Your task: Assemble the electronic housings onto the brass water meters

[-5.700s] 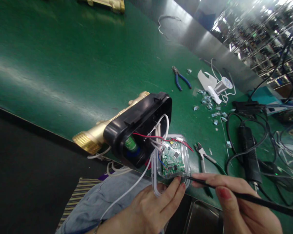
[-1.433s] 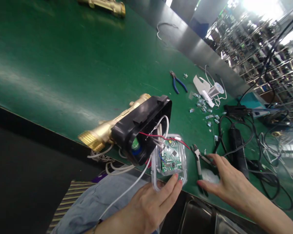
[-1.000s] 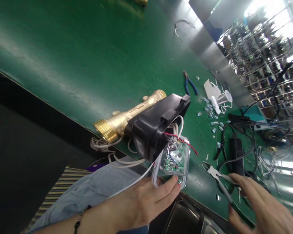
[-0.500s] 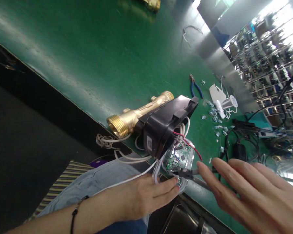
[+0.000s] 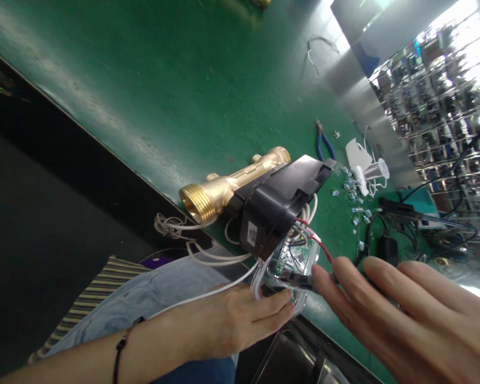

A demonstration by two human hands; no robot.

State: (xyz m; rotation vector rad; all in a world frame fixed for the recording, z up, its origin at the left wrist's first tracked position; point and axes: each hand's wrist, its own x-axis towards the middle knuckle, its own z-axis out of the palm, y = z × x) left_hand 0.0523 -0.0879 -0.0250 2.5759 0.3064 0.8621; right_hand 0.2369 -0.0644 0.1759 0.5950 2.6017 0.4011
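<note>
While our left hand (image 5: 240, 322) cups a clear plastic case (image 5: 292, 290) by its lower edge, our right hand (image 5: 408, 314) spreads open just beside it, the two hands apart. Inside the case sits a green circuit board (image 5: 300, 258), and red wires (image 5: 319, 244) and white wires (image 5: 306, 216) run from it up into a black plastic housing (image 5: 270, 208) mounted on a brass meter body (image 5: 220, 192). All of this sits near the edge of a green bench mat (image 5: 152, 112). A dark tool tip (image 5: 298, 279) lies across the case under our right fingers (image 5: 344, 282), though we cannot tell whether that hand grips it. Blue-handled pliers (image 5: 324, 146) lie well apart, farther up the mat.
</note>
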